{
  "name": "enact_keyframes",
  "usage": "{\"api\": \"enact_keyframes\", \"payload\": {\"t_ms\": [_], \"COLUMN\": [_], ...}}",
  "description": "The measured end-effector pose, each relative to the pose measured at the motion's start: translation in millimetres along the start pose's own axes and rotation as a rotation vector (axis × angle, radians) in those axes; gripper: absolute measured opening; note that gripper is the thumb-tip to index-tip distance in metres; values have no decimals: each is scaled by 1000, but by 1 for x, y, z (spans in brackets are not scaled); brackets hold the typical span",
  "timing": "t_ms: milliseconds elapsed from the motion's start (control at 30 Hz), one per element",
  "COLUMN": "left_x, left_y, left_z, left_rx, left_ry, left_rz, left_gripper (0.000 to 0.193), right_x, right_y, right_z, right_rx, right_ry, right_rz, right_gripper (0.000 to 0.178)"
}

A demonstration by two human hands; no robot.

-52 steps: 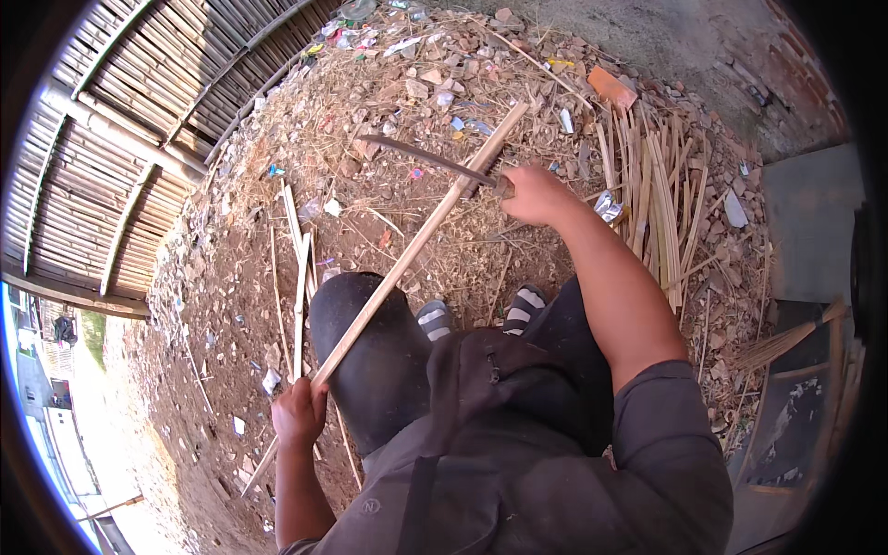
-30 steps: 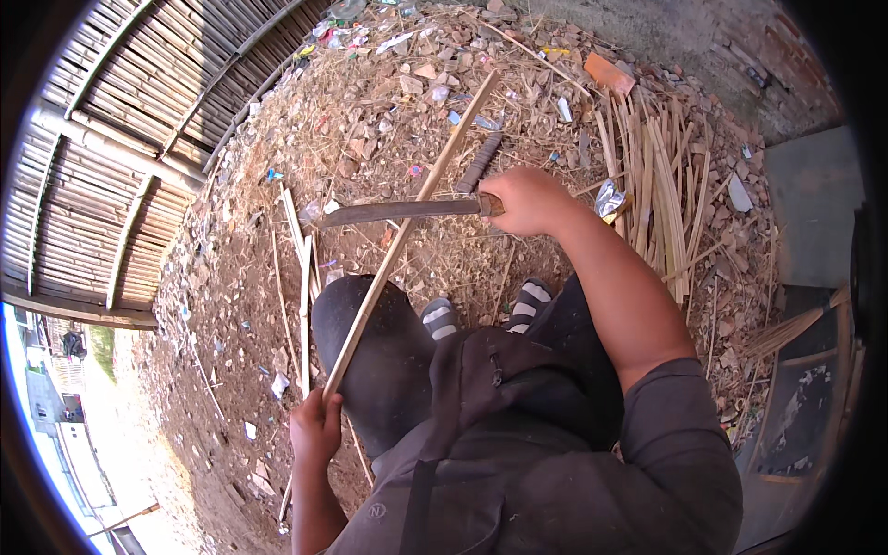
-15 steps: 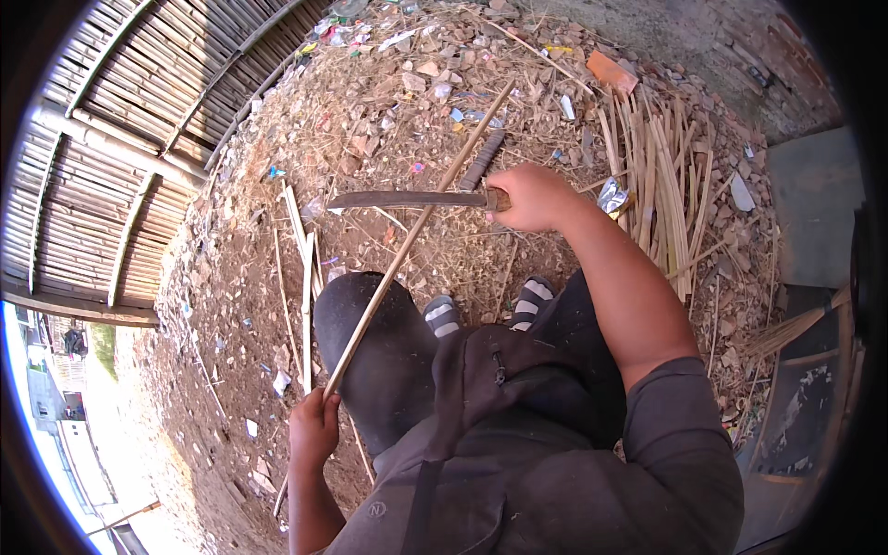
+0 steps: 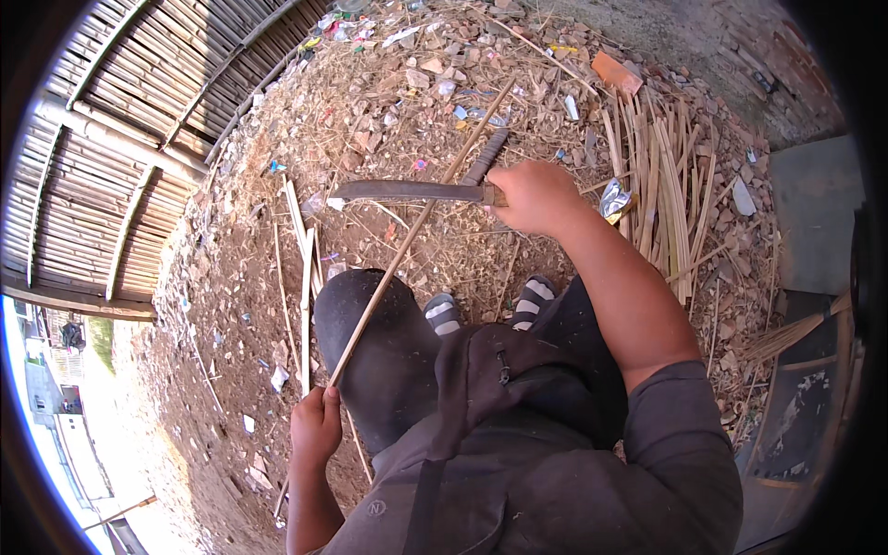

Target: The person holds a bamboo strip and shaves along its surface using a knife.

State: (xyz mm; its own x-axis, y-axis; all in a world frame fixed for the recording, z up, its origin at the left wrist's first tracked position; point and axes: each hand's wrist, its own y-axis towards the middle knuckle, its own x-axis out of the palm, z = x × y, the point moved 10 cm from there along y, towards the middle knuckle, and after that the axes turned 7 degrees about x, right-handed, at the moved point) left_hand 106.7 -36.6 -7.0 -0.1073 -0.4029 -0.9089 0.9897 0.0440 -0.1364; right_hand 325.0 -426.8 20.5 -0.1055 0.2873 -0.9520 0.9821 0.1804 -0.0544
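My right hand (image 4: 535, 199) is wrapped round the short handle of a machete (image 4: 384, 190). Its long, dark blade points left and lies across a thin bamboo strip (image 4: 400, 257); whether the edge bites into it I cannot tell. The strip's lower end is in my closed left hand (image 4: 315, 427), thumb on top. From there it runs up past my left knee (image 4: 365, 310) and slants away to the far right. Just beyond the blade, a dark ridged rod (image 4: 488, 155) lies by the strip's upper part, partly hidden behind my right hand.
A heap of split bamboo strips (image 4: 671, 185) lies to the right, beside a silvery wrapper (image 4: 614, 199). More pale strips (image 4: 306, 296) lie left of my knee. Broken brick and litter cover the dirt ground. A bamboo-slat wall (image 4: 129, 139) stands at the upper left.
The machete has shifted slightly away from me, and its tip now sits a little farther right. My left hand and the strip have barely moved.
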Motion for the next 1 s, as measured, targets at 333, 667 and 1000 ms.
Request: {"api": "enact_keyframes", "payload": {"t_ms": [333, 667, 1000], "left_x": [-2, 5, -1], "left_y": [1, 8, 5], "left_z": [0, -15, -15], "left_rx": [149, 159, 245], "left_ry": [411, 278, 244], "left_rz": [208, 192, 276], "left_gripper": [35, 39, 35], "right_x": [34, 13, 22], "right_y": [26, 12, 15], "right_z": [102, 26, 14], "right_rx": [316, 53, 22], "right_ry": [316, 221, 198], "right_rz": [-73, -68, -114], "right_gripper": [32, 40, 34]}}
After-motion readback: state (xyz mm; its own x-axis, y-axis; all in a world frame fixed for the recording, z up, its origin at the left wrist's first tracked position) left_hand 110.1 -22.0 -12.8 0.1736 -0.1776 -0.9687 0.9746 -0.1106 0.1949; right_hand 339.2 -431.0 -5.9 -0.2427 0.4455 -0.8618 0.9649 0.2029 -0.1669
